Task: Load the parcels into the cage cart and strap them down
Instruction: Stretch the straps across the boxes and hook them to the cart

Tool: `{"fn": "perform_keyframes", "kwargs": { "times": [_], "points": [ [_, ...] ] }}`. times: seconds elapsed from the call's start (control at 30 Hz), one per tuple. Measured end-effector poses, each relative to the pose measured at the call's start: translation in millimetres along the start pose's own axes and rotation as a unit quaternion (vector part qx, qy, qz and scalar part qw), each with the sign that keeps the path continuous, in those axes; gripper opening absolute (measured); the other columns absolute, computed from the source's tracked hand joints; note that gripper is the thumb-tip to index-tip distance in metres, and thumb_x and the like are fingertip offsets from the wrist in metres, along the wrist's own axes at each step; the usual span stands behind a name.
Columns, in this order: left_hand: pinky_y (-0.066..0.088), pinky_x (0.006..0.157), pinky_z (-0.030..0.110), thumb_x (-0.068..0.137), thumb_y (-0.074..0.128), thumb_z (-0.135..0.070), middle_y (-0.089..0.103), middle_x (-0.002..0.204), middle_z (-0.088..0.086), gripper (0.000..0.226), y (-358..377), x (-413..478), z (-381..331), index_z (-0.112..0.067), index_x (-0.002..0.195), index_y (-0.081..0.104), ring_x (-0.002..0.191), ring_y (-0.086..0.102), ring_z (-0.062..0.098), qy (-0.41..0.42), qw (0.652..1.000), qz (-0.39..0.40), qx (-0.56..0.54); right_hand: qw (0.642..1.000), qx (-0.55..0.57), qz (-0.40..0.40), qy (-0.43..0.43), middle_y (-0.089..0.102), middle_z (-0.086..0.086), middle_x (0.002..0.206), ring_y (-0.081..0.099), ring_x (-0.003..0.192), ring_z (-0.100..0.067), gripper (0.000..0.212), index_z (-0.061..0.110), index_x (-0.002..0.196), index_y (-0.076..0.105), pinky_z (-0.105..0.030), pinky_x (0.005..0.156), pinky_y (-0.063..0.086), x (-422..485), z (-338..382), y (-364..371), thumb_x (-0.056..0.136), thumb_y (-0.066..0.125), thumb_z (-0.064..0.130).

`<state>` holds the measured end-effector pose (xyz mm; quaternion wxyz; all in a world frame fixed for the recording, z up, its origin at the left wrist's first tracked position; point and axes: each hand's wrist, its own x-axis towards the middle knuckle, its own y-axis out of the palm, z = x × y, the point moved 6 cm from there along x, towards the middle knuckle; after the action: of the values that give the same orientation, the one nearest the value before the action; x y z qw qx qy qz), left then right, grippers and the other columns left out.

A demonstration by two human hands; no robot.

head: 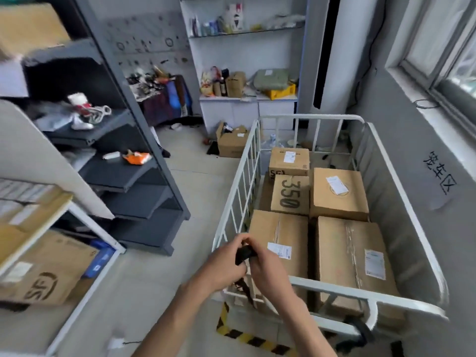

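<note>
The white cage cart (401, 191) stands by the right wall with several brown cardboard parcels inside, among them one marked "350" (290, 195) and two large ones at the near end (353, 256). At the cart's near left corner both my hands meet around a black strap (244, 254). My left hand (226, 264) grips the bundled strap from the left. From the right, my right hand (268, 269) holds it too. A dark tail of the strap hangs below the hands, along the cart rail.
Dark grey shelving (134, 176) stands to the left, and a white rack with SF boxes (46, 276) sits at the near left. An open box (231, 143) lies on the floor beyond. Yellow-black tape (247, 338) marks the floor under the cart's near end.
</note>
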<state>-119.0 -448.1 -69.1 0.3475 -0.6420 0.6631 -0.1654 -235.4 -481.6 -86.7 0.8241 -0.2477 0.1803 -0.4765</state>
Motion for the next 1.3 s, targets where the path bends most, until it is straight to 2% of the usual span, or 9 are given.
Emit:
{"fn": "perform_keyframes", "kwargs": {
  "times": [0.1, 0.43, 0.57, 0.67, 0.8, 1.0, 1.1, 1.23, 1.3],
  "points": [
    [0.055, 0.069, 0.031, 0.081, 0.067, -0.022, 0.059, 0.087, -0.010, 0.063, -43.9, -14.8, 23.2, -0.056, 0.124, 0.035, 0.077, 0.064, 0.007, -0.016, 0.995, -0.050, -0.087, 0.998, -0.006, 0.006, -0.069, 0.071, 0.019, 0.101, 0.065, 0.088, -0.003, 0.052, 0.038, 0.130, 0.058, -0.017, 0.069, 0.049, 17.1, 54.1, 2.9, 0.090, 0.041, 0.009],
    [0.042, 0.060, 0.021, 0.093, 0.064, -0.036, 0.064, 0.077, -0.004, 0.008, -163.8, -91.6, 177.8, -0.042, 0.097, 0.061, 0.063, 0.055, 0.001, -0.070, 0.981, -0.152, -0.101, 0.991, 0.005, -0.099, -0.091, 0.065, 0.017, 0.083, 0.061, 0.073, -0.002, 0.041, 0.050, 0.095, 0.055, -0.031, 0.059, 0.051, 67.7, 176.1, 39.2, 0.084, 0.050, 0.010],
    [0.040, 0.059, 0.013, 0.098, 0.057, -0.023, 0.061, 0.076, -0.014, 0.025, -229.5, -98.8, 192.0, -0.047, 0.091, 0.059, 0.067, 0.057, 0.000, -0.008, 0.982, -0.186, -0.038, 0.995, -0.016, 0.049, -0.090, 0.068, 0.014, 0.092, 0.066, 0.078, -0.011, 0.050, 0.049, 0.120, 0.050, -0.042, 0.074, 0.059, 67.5, 208.6, 116.0, 0.086, 0.053, 0.014],
    [0.043, 0.070, 0.021, 0.092, 0.055, -0.009, 0.057, 0.089, -0.016, 0.026, -265.4, -94.4, 176.1, -0.030, 0.103, 0.065, 0.083, 0.053, 0.003, 0.074, 0.975, -0.196, 0.073, 0.984, -0.012, 0.134, -0.118, 0.061, 0.019, 0.114, 0.065, 0.081, -0.005, 0.074, 0.045, 0.147, 0.031, -0.031, 0.076, 0.055, 70.1, 242.0, 171.9, 0.082, 0.054, 0.018],
    [0.045, 0.075, 0.034, 0.081, 0.048, -0.010, 0.060, 0.092, -0.002, 0.029, -285.7, -91.1, 172.2, -0.017, 0.103, 0.065, 0.087, 0.052, 0.019, 0.161, 0.946, -0.220, 0.172, 0.983, -0.008, 0.121, -0.139, 0.060, 0.029, 0.105, 0.059, 0.088, 0.012, 0.078, 0.044, 0.150, 0.025, -0.009, 0.072, 0.046, 85.0, 272.2, 213.2, 0.082, 0.056, 0.021],
    [0.045, 0.075, 0.020, 0.093, 0.059, -0.016, 0.061, 0.094, -0.015, 0.024, -300.5, -72.6, 226.4, -0.022, 0.115, 0.067, 0.088, 0.054, 0.007, 0.148, 0.939, -0.303, 0.070, 0.981, -0.121, 0.036, -0.145, 0.069, 0.012, 0.120, 0.065, 0.103, -0.011, 0.061, 0.042, 0.146, 0.042, -0.020, 0.079, 0.047, 128.9, 289.0, 235.5, 0.090, 0.044, 0.016],
    [0.045, 0.069, 0.018, 0.094, 0.064, -0.013, 0.060, 0.094, -0.023, 0.029, -314.6, -45.8, 265.3, -0.022, 0.121, 0.057, 0.083, 0.059, 0.005, 0.055, 0.942, -0.329, -0.022, 0.987, -0.110, 0.028, -0.115, 0.072, 0.011, 0.097, 0.065, 0.079, -0.012, 0.063, 0.045, 0.144, 0.043, -0.026, 0.068, 0.049, 163.0, 281.4, 242.9, 0.088, 0.045, 0.015],
    [0.041, 0.068, 0.006, 0.085, 0.075, -0.011, 0.070, 0.092, -0.014, 0.025, -362.2, -4.4, 300.7, -0.022, 0.107, 0.069, 0.080, 0.057, -0.003, 0.016, 0.930, -0.367, 0.032, 0.984, -0.122, 0.011, -0.126, 0.065, 0.016, 0.087, 0.056, 0.069, -0.010, 0.061, 0.047, 0.138, 0.051, -0.019, 0.056, 0.040, 222.8, 274.7, 255.3, 0.088, 0.047, 0.013],
    [0.049, 0.066, 0.017, 0.082, 0.078, -0.012, 0.073, 0.086, -0.014, 0.021, -386.4, 14.8, 310.2, -0.025, 0.098, 0.074, 0.076, 0.061, 0.002, 0.010, 0.932, -0.359, 0.052, 0.983, -0.127, 0.004, -0.130, 0.067, 0.016, 0.090, 0.059, 0.076, -0.013, 0.059, 0.045, 0.133, 0.058, -0.024, 0.062, 0.047, 249.9, 274.9, 263.8, 0.087, 0.050, 0.010]
  ]
}}
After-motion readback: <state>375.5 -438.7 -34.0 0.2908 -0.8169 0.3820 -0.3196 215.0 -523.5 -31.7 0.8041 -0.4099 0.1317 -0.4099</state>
